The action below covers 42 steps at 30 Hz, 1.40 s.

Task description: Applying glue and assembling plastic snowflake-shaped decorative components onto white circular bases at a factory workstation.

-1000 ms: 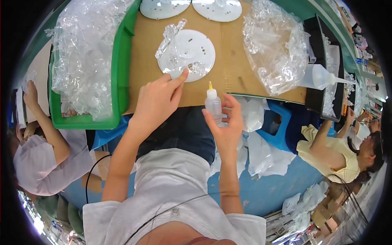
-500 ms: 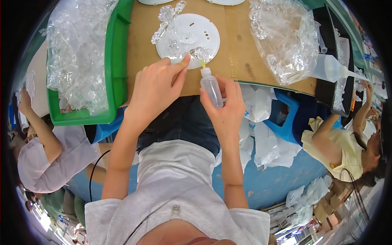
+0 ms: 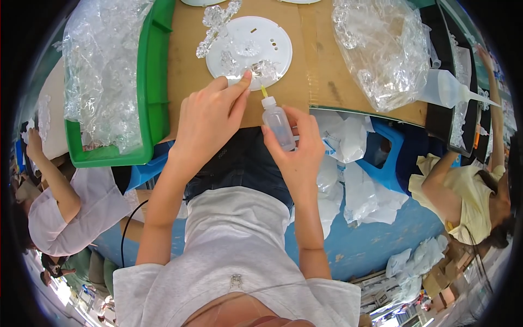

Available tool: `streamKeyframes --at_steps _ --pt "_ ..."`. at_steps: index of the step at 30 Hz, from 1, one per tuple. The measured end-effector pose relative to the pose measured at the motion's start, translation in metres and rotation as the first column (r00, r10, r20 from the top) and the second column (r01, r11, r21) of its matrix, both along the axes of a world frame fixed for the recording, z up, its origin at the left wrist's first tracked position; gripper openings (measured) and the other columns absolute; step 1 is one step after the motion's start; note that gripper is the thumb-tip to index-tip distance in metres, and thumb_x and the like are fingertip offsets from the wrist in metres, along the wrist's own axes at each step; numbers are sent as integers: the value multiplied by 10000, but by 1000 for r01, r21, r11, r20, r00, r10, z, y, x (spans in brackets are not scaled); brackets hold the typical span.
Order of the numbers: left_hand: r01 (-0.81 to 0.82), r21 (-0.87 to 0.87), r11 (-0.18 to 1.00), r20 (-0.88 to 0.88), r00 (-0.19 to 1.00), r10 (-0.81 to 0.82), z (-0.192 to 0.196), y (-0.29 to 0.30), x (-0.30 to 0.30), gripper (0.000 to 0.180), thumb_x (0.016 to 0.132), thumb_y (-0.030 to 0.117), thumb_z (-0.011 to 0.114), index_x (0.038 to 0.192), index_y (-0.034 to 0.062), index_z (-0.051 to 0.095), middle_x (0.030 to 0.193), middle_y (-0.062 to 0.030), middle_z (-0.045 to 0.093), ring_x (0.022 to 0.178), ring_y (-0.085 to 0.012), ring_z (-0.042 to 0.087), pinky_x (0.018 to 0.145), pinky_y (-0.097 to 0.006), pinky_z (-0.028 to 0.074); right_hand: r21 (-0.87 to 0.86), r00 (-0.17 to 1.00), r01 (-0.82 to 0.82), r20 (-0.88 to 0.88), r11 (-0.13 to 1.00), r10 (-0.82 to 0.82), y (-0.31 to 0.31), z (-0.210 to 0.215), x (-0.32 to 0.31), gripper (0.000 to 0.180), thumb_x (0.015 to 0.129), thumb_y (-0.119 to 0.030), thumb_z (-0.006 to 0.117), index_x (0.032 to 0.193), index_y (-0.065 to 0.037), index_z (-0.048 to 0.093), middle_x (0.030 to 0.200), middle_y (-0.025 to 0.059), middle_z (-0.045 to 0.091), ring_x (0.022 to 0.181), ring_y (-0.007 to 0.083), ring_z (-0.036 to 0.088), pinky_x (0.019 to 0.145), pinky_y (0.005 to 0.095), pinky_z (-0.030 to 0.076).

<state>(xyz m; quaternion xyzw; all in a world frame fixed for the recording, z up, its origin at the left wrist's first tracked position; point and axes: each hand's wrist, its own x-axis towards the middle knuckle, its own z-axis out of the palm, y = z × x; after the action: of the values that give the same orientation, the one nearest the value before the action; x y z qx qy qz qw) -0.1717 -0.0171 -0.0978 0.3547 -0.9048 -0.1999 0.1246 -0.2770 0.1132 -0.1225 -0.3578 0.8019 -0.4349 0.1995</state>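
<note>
My right hand (image 3: 299, 139) is wrapped round a small clear squeeze bottle (image 3: 278, 125) with a white cap and a thin yellow nozzle. The bottle leans up and left, its tip close to a clear plastic piece (image 3: 265, 70) near the front edge of a white round plate (image 3: 279, 38). My left hand (image 3: 210, 111) pinches at that clear piece with thumb and index finger over the plate's rim. More clear faceted parts (image 3: 215, 27) lie on the plate's left side and past its edge.
To the left stands a green bin (image 3: 146, 103) holding a bag of clear parts (image 3: 106, 65). Another clear plastic bag (image 3: 378, 49) lies at the right, beside a larger squeeze bottle (image 3: 438, 88) and a black tray (image 3: 463, 128). Co-workers sit on both sides.
My right hand has shifted slightly left and down, and the bottle tip now sits nearer the clear piece. My left hand has barely moved. The co-worker at right has changed arm position.
</note>
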Motion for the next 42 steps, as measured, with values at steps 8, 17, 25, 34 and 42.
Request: streamKeyframes --at_steps 8,17,25,34,42 --pt "-14 -23 1000 -90 996 12 -11 7 4 300 862 136 609 1159 104 637 678 -74 512 531 -260 553 474 -370 446 -59 1000 17 -1 998 -18 12 2 -15 422 723 -106 755 1106 -56 585 959 77 627 778 181 630 678 274 497" --pt "-8 -127 992 -160 987 -12 -28 14 8 473 830 89 626 1294 108 538 688 -51 498 563 -201 552 462 -340 446 -142 998 -30 -65 989 21 -12 16 -71 470 763 -56 715 1194 -18 531 1057 101 606 988 178 597 856 308 470" --pt "11 -120 993 -128 991 -27 -29 13 11 531 799 79 636 1317 117 523 703 -40 484 571 -187 541 466 -327 453 -282 990 82 -87 956 -110 -46 -17 -94 485 797 -66 701 1226 7 485 1154 137 566 1047 219 576 934 342 452" --pt "23 -114 993 -147 988 -40 -32 10 12 539 793 68 638 1317 116 524 692 -41 475 575 -185 539 470 -325 455 -307 991 25 -119 951 -65 -36 -29 -99 659 772 -9 720 1308 19 338 1273 171 486 1150 238 518 1000 356 402" --pt "10 -88 996 -163 986 -25 -35 13 16 569 780 63 639 1332 106 508 675 -42 463 566 -178 529 457 -325 457 -120 912 224 -324 967 -251 -5 0 -70 540 734 -62 764 1217 -1 529 1193 111 574 1028 190 582 807 295 482"
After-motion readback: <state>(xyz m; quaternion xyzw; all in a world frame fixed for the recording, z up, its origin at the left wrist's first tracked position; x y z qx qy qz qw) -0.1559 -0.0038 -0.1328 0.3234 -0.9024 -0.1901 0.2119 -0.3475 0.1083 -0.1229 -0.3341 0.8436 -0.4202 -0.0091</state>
